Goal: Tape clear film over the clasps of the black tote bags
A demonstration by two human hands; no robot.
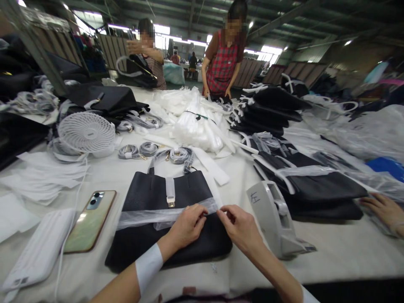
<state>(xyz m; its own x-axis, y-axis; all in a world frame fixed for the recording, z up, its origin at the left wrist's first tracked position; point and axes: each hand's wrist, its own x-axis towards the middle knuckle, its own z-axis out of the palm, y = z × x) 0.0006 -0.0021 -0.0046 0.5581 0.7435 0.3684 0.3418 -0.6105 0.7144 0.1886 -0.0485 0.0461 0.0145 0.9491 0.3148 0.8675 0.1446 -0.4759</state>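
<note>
A black handbag (189, 252) lies flat on the table in front of me, its front flap tab and gold clasp (171, 203) facing up. A translucent white wrapping strip (139, 218) runs across its middle. On the right part of that strip, my left hand (187, 226) is closed, fingertips pinched on the film. My right hand (240, 227) is closed at the strip's end by the bag's right edge, thumb and forefinger together. The handle (154, 163) and a coiled wrapped strap (180, 155) lie behind the bag. A grey tape dispenser (268, 219) stands right of my right hand.
Left are a phone (91, 221), a white power bank (39, 248) with a cable, and a white fan (87, 132). Stacked black bags (315, 185) lie right, near another person's hand (383, 210). White packing material (198, 126) is heaped behind; two people stand across the table.
</note>
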